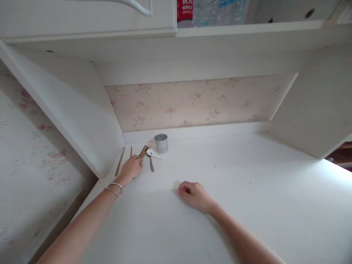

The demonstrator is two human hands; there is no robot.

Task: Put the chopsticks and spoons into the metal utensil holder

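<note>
Wooden chopsticks (143, 151) are pinched at the fingertips of the left hand (132, 168), which is stretched out flat over the white desk (247, 190), with two more loose sticks (120, 161) lying at its ten o'clock. A white spoon (153, 154) and a dark-handled utensil (151, 165) are seen just at the hand's two o'clock, near a small grey metal cup (161, 143). Loosely curled and holding nothing, the right hand (194, 195) is rested on the desk, well apart at five o'clock from the left.
</note>
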